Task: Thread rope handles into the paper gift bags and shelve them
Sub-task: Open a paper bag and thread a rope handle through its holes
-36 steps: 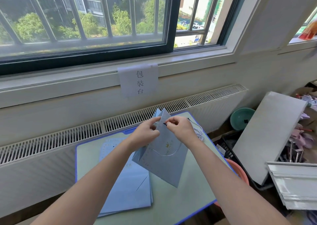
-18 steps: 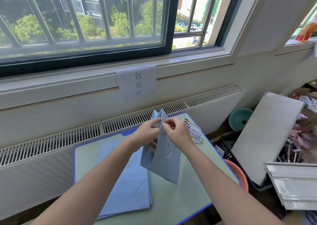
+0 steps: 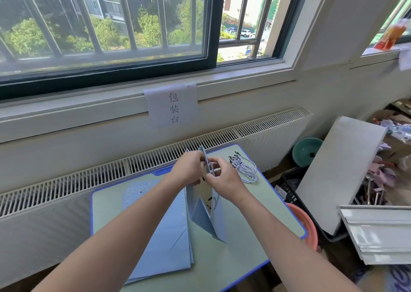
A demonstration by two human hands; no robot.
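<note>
The left hand (image 3: 189, 169) is curled around the top edge of an opened pale blue paper gift bag (image 3: 208, 214), which is gripped at its upper rim. The right hand (image 3: 222, 176) is closed in a pinch on a twisted blue-and-white rope handle (image 3: 212, 169) right at that rim, and the two hands nearly touch across the paper. The bag is held upright above the middle of the counter (image 3: 244, 236), its mouth spread and its folded base pointing down toward six o'clock; whether the base touches the surface cannot be told. At about eight o'clock from the bag, a stack of flat blue bags (image 3: 164, 236) lies on the counter, partly under the left forearm. At about two o'clock from the hands, a loose bundle of spare rope handles (image 3: 245, 169) with black tips lies near the counter's far right corner. Beyond the counter, at twelve o'clock, a paper sign (image 3: 172, 105) with three printed characters is fixed below the window sill.
</note>
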